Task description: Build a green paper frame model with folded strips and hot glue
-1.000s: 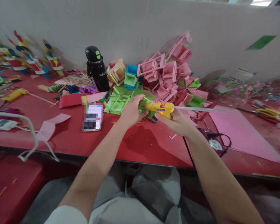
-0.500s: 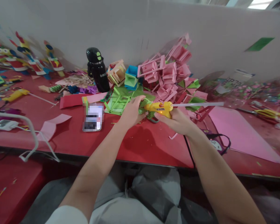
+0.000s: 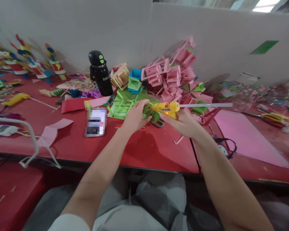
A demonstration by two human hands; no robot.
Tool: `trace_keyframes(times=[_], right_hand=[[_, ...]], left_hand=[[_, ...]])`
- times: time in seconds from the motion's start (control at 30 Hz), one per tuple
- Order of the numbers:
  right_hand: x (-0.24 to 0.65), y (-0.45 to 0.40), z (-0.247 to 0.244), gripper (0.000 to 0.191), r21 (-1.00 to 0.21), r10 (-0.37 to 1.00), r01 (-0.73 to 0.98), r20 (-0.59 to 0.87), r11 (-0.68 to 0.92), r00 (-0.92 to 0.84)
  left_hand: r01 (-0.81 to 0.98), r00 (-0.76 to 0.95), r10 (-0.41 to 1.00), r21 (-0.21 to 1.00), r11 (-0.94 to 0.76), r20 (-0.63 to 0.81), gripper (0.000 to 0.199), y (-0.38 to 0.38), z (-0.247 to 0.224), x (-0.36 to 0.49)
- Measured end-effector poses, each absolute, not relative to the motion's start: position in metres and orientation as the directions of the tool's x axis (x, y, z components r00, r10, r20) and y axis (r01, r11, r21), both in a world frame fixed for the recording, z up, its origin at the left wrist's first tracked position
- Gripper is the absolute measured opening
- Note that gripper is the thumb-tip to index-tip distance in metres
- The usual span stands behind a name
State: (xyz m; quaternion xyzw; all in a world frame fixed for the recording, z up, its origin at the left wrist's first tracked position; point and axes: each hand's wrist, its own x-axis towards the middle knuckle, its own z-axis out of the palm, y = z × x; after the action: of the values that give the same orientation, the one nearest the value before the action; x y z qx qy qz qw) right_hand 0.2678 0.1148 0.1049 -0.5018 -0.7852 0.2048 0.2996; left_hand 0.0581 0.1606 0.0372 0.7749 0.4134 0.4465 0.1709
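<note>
My right hand [image 3: 181,122] is wrapped round a yellow hot glue gun [image 3: 167,109], and a long clear glue stick [image 3: 207,105] sticks out of its back end to the right. The gun's nozzle points left, close to a folded green paper piece [image 3: 147,111]. That piece is pinched in my left hand [image 3: 137,116], whose fingers partly hide it. Behind my left hand lie loose green paper strips [image 3: 120,104]. Scissors handles [image 3: 161,124] show on the table just below the gun.
Pink folded-paper shapes [image 3: 174,75] are heaped at the back, beside a blue-and-green paper box [image 3: 135,80] and a black bottle [image 3: 101,73]. A phone [image 3: 96,122] lies left of my hands. A second glue gun [image 3: 15,98] rests far left; a pink sheet [image 3: 248,138] lies right.
The glue gun has tilted slightly and shifted a little to the right at its nozzle. Both hands keep their hold, and the view has moved slightly.
</note>
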Motion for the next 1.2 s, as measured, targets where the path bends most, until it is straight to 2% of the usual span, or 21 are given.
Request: trace_keyframes(times=[0.6, 0.8, 0.97, 1.07, 1.2], right_hand=[[0.271, 0.115, 0.108, 0.041, -0.620, 0.933, 0.698, 0.276, 0.358, -0.232], [0.295, 0.108, 0.107, 0.044, -0.653, 0.955, 0.706, 0.271, 0.275, -0.121], [0.338, 0.099, 0.087, 0.034, -0.647, 0.957, 0.713, 0.265, 0.268, -0.119], [0.358, 0.097, 0.068, 0.033, -0.688, 0.968, 0.682, 0.190, 0.249, -0.162], [0.369, 0.098, 0.047, 0.037, -0.713, 0.982, 0.684, 0.190, 0.155, -0.025]], left_hand=[[0.482, 0.253, 0.792, 0.637, -0.602, 0.556, 0.061, 0.162, 0.035, 0.058], [0.497, 0.252, 0.797, 0.633, -0.594, 0.549, 0.059, 0.161, 0.037, 0.057], [0.512, 0.235, 0.804, 0.634, -0.580, 0.547, 0.056, 0.159, 0.040, 0.057], [0.530, 0.222, 0.812, 0.632, -0.565, 0.540, 0.055, 0.159, 0.040, 0.057], [0.525, 0.203, 0.808, 0.635, -0.567, 0.553, 0.054, 0.160, 0.038, 0.056]])
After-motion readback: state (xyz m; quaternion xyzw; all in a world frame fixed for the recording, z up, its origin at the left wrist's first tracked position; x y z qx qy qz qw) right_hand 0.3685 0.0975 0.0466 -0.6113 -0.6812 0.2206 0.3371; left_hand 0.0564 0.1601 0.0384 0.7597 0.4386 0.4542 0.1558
